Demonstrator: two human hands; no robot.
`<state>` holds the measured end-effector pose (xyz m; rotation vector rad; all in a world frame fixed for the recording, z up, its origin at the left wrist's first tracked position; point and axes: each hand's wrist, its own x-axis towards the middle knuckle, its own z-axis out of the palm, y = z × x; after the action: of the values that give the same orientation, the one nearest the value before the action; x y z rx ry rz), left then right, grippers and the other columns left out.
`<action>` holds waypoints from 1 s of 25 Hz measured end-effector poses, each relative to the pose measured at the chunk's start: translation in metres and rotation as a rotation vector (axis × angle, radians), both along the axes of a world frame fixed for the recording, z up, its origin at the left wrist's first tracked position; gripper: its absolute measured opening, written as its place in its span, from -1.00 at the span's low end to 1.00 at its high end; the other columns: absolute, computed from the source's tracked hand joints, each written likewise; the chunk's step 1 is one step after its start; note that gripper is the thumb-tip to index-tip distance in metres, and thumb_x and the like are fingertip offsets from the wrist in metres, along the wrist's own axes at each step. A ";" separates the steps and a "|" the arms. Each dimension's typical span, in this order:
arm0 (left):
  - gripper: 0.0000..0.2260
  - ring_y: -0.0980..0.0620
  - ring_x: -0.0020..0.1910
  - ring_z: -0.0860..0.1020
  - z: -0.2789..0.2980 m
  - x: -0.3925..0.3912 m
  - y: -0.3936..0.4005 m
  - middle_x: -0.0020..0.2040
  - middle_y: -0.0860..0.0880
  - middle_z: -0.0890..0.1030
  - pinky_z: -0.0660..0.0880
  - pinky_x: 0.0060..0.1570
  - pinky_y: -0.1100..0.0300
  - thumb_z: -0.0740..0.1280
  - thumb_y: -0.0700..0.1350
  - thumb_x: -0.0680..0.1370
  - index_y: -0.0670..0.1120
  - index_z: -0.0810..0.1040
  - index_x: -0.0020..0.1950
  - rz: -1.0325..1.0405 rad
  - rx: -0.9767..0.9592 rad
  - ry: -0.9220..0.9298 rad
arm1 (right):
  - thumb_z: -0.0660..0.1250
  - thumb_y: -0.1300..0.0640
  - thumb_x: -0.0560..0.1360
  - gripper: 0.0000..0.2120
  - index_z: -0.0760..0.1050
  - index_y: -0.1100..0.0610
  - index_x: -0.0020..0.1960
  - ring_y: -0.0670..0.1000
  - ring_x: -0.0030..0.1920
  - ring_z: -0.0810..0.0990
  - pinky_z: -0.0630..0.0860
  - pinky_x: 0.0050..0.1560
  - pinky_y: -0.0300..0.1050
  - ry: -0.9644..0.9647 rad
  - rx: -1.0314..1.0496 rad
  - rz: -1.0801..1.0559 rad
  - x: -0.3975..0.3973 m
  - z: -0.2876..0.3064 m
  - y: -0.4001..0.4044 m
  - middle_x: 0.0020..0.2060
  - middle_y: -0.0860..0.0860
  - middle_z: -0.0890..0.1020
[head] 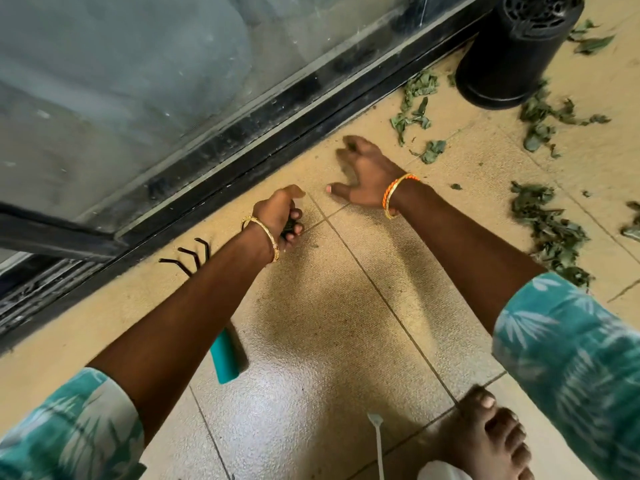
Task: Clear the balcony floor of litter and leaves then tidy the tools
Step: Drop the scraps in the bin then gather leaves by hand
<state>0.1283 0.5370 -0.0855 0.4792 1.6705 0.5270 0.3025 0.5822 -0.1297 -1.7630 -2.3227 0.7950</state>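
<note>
green leaves (550, 233) scattered on floor tiles (311, 341)

The floor tiles (311, 341) are sandy beige with a fine speckle and thin dark grout lines. On them, right of the black upturned pot (512, 53), lie dull green leaves (550, 230). Left of the pot runs a black door track (242, 161). Both sleeves (571, 358) are teal with pale leaf prints. The right wrist bangle (394, 192) is orange and gold; the left bangle (263, 233) is gold. A teal handle (225, 355) shows under the left forearm.
</note>
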 end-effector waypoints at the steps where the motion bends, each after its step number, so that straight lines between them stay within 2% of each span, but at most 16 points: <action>1: -0.68 0.10 -0.65 0.24 -0.003 -0.003 -0.001 -0.52 0.03 0.31 0.12 -0.58 0.39 0.27 -0.04 0.52 -0.04 0.27 -0.40 -0.007 -0.005 -0.004 | 0.29 -0.07 0.51 -0.43 0.31 0.24 0.40 0.20 0.42 0.24 0.25 0.39 -0.03 0.020 0.050 0.034 -0.003 -0.005 -0.015 0.44 0.22 0.22; 4: -0.67 0.14 -0.68 0.25 -0.011 -0.006 -0.007 -0.58 0.07 0.37 0.12 -0.62 0.45 0.17 -0.06 0.62 -0.06 0.33 -0.35 0.027 0.004 -0.080 | 0.34 0.28 0.48 -0.78 0.56 0.30 0.11 0.26 0.18 0.51 0.49 0.16 0.03 0.085 0.360 0.087 -0.010 -0.022 -0.065 0.18 0.28 0.54; 7: -0.72 0.17 -0.69 0.27 -0.012 0.003 -0.012 -0.59 0.10 0.46 0.13 -0.62 0.47 0.12 -0.10 0.65 -0.10 0.45 -0.22 -0.013 0.013 -0.102 | 0.35 0.49 0.32 -0.83 0.59 0.31 -0.14 0.24 -0.10 0.57 0.59 -0.19 0.04 0.057 0.450 0.088 -0.013 -0.024 -0.083 -0.15 0.22 0.62; 9: -0.79 0.17 -0.69 0.28 -0.009 0.014 -0.012 -0.54 0.07 0.55 0.14 -0.63 0.46 0.13 -0.15 0.65 -0.14 0.49 -0.11 -0.083 0.015 -0.083 | 0.28 0.50 0.34 -0.81 0.57 0.30 -0.16 0.23 -0.12 0.54 0.54 -0.23 0.02 0.044 0.365 0.054 -0.017 -0.012 -0.080 -0.21 0.21 0.59; 11: -0.78 0.16 -0.68 0.29 -0.005 0.024 -0.012 -0.47 0.01 0.62 0.16 -0.63 0.44 0.11 -0.13 0.66 -0.17 0.51 -0.02 -0.159 0.015 -0.078 | 0.28 0.46 0.36 -0.83 0.59 0.29 -0.16 0.21 -0.14 0.56 0.52 -0.21 0.00 0.151 0.300 -0.071 -0.016 -0.001 -0.076 -0.22 0.21 0.59; 14: -0.63 0.13 -0.66 0.35 0.000 0.042 -0.011 -0.48 -0.05 0.58 0.20 -0.64 0.41 0.06 0.00 0.67 -0.17 0.50 -0.15 -0.270 0.018 -0.125 | 0.35 0.41 0.34 -0.85 0.56 0.23 -0.13 0.08 -0.24 0.58 0.54 -0.20 -0.10 0.462 0.286 -0.348 -0.009 0.021 -0.081 -0.23 0.13 0.60; 17: -0.61 0.12 -0.64 0.36 0.001 0.061 -0.012 -0.53 -0.02 0.46 0.20 -0.62 0.37 0.09 0.00 0.66 -0.13 0.43 -0.29 -0.331 0.053 -0.165 | 0.35 0.36 0.37 -0.78 0.51 0.18 -0.02 0.00 -0.30 0.56 0.55 -0.26 -0.13 0.513 0.233 -0.325 -0.004 0.034 -0.087 -0.29 0.06 0.61; 19: -0.64 0.13 -0.65 0.33 -0.004 0.064 -0.007 -0.52 -0.01 0.41 0.18 -0.61 0.37 0.12 -0.05 0.65 -0.11 0.40 -0.33 -0.291 0.064 -0.147 | 0.33 0.26 0.41 -0.82 0.55 0.14 0.00 -0.01 -0.23 0.54 0.51 -0.20 -0.16 0.465 0.222 -0.325 0.007 0.035 -0.084 -0.21 0.06 0.64; 21: -0.66 0.11 -0.63 0.32 -0.010 0.060 0.001 -0.49 0.01 0.35 0.16 -0.60 0.38 0.15 -0.06 0.64 -0.07 0.33 -0.34 -0.257 0.040 -0.130 | 0.31 0.19 0.44 -0.79 0.55 0.15 0.07 0.06 0.03 0.51 0.44 0.02 -0.17 0.359 0.271 -0.424 0.029 0.026 -0.069 0.01 0.10 0.60; 23: -0.67 0.11 -0.63 0.30 -0.011 0.054 0.008 -0.53 0.04 0.31 0.14 -0.60 0.38 0.21 -0.09 0.60 -0.05 0.27 -0.36 -0.215 0.015 -0.103 | 0.28 0.19 0.48 -0.64 0.45 0.19 0.27 0.14 0.31 0.35 0.33 0.29 -0.11 0.180 0.231 -0.500 0.054 0.012 -0.051 0.27 0.17 0.44; 25: -0.69 0.12 -0.64 0.28 -0.010 0.051 0.010 -0.56 0.05 0.27 0.13 -0.61 0.39 0.27 -0.14 0.55 -0.05 0.25 -0.36 -0.202 0.016 -0.068 | 0.23 0.25 0.51 -0.57 0.35 0.24 0.38 0.22 0.42 0.22 0.23 0.42 -0.01 0.091 0.166 -0.459 0.070 -0.002 -0.039 0.40 0.23 0.28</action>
<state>0.1790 0.5474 -0.0959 0.6274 1.5339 0.4035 0.3724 0.5434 -0.1316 -2.0185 -1.7621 0.5705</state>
